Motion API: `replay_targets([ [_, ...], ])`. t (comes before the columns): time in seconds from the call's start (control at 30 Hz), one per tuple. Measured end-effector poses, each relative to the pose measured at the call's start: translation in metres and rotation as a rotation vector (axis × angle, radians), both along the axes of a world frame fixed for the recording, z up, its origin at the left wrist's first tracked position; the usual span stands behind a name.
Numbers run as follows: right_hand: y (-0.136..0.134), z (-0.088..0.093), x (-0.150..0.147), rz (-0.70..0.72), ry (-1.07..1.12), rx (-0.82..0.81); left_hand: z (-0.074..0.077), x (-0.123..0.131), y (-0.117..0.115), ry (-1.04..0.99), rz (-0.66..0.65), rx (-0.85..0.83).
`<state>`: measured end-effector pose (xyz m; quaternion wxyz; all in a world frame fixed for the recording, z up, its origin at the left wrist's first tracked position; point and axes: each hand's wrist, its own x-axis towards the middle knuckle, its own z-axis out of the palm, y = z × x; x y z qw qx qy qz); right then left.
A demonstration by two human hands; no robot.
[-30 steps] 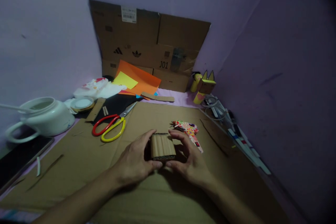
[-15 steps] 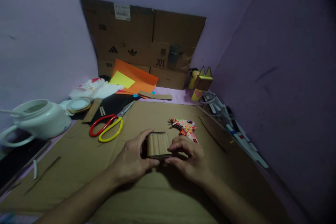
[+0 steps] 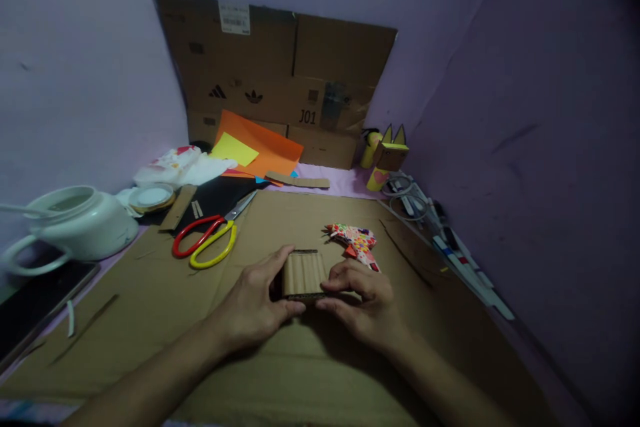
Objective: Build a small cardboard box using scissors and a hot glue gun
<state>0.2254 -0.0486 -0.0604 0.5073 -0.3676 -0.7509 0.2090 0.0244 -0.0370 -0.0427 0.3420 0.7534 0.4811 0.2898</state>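
Observation:
A small brown piece of corrugated cardboard (image 3: 304,275), folded into a box-like shape with ridges on top, is held between my two hands. My left hand (image 3: 257,293) grips its left side, thumb at the near edge and fingers along the far left. At the near right corner, my right hand (image 3: 363,293) pinches it between thumb and curled fingers. Just beyond my right hand lies a glue gun (image 3: 354,240) with a colourful patterned body. Scissors (image 3: 213,238) with one red and one yellow handle rest to the left, blades pointing away.
A cardboard sheet (image 3: 150,320) covers the table. On the left stand a white pot (image 3: 85,223) and a dark flat device (image 3: 45,300). Orange paper (image 3: 270,147) and a cardboard strip (image 3: 300,180) lie at the back. A cardboard figure (image 3: 387,160) with pointed ears stands back right, near markers (image 3: 465,267).
The view has shifted slightly, so everything sits a little further right in the picture. Both hands keep the same hold on the cardboard piece.

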Motion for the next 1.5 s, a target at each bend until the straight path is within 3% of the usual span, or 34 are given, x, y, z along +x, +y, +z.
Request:
replay_targets([
  [0.3,0.0,0.0,-0.002,0.014,-0.003,0.002,-0.004,-0.003,-0.004,0.087,-0.1,0.127],
  [0.47,-0.001,-0.002,-0.002,-0.004,-0.023,0.009,-0.001,0.0,-0.005,0.048,-0.088,0.098],
  [0.6,0.001,-0.002,0.0,-0.011,0.027,-0.15,0.004,-0.005,-0.001,-0.073,-0.077,-0.072],
  [0.73,0.003,0.001,-0.001,-0.011,0.127,-0.336,0.004,-0.013,0.005,-0.326,-0.125,-0.255],
  [0.9,0.007,0.003,-0.005,-0.056,0.363,-0.542,0.005,-0.006,0.011,-0.476,0.024,-0.371],
  [1.03,0.015,-0.002,-0.006,-0.097,0.388,-0.538,0.006,0.004,0.015,-0.487,0.171,-0.396],
  [1.23,0.012,-0.009,-0.01,-0.077,0.322,-0.54,0.001,0.004,0.018,-0.368,0.157,-0.231],
  [1.37,0.003,-0.006,-0.016,-0.051,0.142,-0.483,-0.003,0.004,0.014,-0.377,0.17,-0.244],
  [1.5,0.001,-0.004,-0.02,-0.139,0.086,-0.433,-0.004,0.006,0.009,-0.456,0.195,-0.288],
])
